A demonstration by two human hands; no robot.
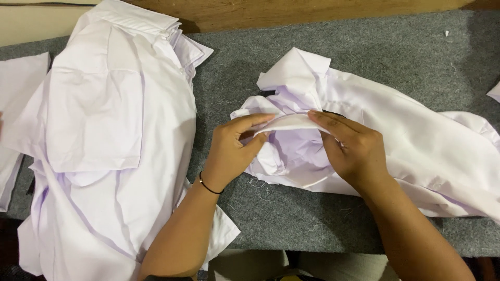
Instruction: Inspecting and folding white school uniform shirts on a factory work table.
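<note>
A crumpled white shirt [396, 130] lies on the grey felt table [312, 218], right of centre. My left hand [234, 148] pinches a folded edge of this shirt near its collar end, thumb under the fabric. My right hand [351, 148] grips the same folded edge from the right side, fingers on top. The two hands nearly meet at the fold. A thin black band sits on my left wrist.
A tall pile of white shirts [109, 130] covers the left part of the table and hangs over its front edge. More white fabric [18, 83] lies at the far left. A wooden edge [312, 10] runs along the back.
</note>
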